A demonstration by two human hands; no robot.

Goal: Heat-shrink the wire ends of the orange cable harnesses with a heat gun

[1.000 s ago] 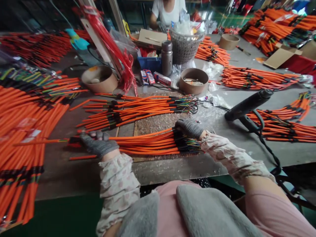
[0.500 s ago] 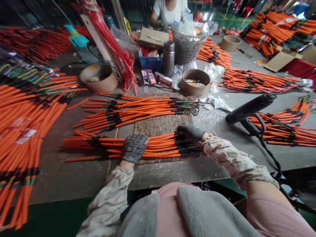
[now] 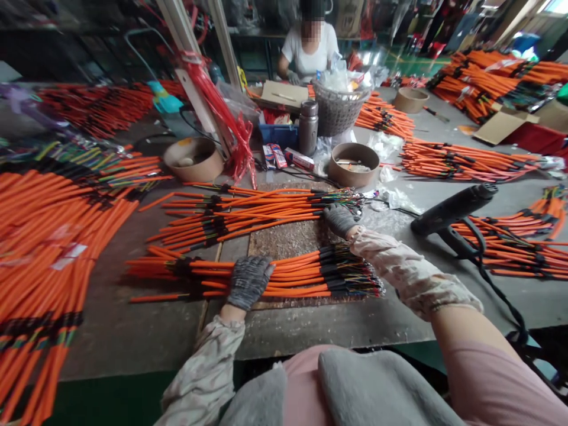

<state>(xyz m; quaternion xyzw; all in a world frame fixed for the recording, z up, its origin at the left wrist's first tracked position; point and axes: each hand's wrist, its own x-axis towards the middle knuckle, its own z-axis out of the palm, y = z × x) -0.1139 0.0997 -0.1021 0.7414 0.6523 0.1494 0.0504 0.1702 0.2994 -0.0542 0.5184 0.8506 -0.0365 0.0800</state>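
On the worktable [image 3: 310, 331], the gloved left hand [image 3: 250, 281] presses its curled fingers over the near bundle of orange cables [image 3: 302, 272], while the gloved right hand [image 3: 341, 220] reaches the wire ends of the far bundle [image 3: 248, 210], its grip there impossible to tell.

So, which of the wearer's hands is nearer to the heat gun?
Right. The right hand is left of the heat gun, at the far bundle; the left hand is farther left, on the near bundle.
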